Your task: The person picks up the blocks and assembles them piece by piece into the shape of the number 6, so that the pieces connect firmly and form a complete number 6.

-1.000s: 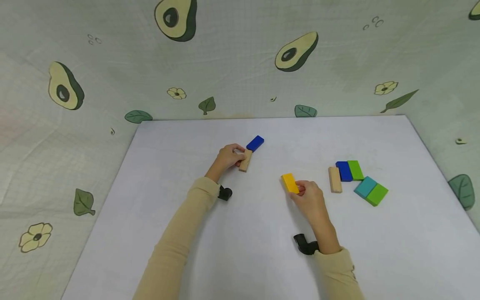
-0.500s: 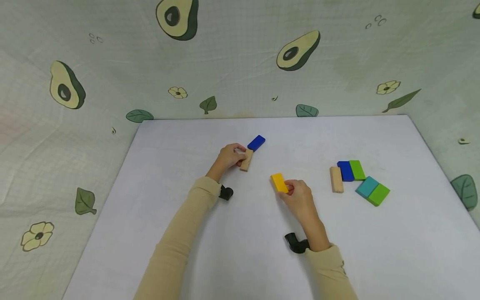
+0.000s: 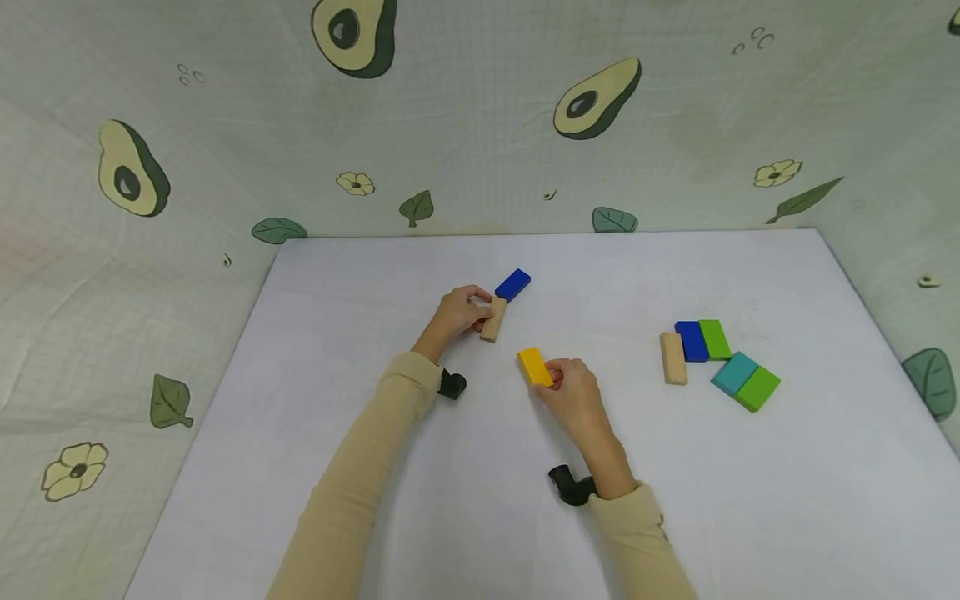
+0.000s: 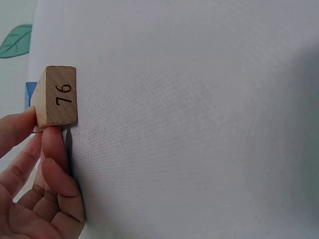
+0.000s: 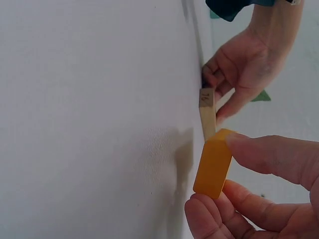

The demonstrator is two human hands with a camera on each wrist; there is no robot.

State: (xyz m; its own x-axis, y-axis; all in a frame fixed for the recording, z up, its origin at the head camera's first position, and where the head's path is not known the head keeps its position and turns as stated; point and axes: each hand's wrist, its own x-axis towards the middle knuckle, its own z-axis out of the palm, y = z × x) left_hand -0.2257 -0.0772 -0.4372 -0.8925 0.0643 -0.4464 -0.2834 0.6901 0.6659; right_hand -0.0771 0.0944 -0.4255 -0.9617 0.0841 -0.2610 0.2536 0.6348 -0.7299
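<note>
In the head view my left hand (image 3: 456, 313) pinches a plain wooden block (image 3: 491, 327) lying on the table. The left wrist view shows the number 76 on the end of this wooden block (image 4: 62, 96). A blue block (image 3: 513, 285) lies at its far end, seeming to touch it. My right hand (image 3: 576, 404) holds a yellow block (image 3: 535, 367) to the right of and nearer than the wooden one. The right wrist view has the yellow block (image 5: 214, 164) between thumb and fingers, apart from the table, its shadow (image 5: 183, 154) beside it.
On the table's right lie another wooden block (image 3: 673, 358), a blue block (image 3: 692, 341), a green block (image 3: 715, 340), a teal block (image 3: 734, 373) and a second green block (image 3: 757, 389), grouped closely. Avocado-print cloth (image 3: 480, 117) rises behind the white table (image 3: 420, 517).
My right hand has carried the yellow block leftward, closer to the wooden block. The left hand stays where it was on the wooden block, and the group at right has not moved.
</note>
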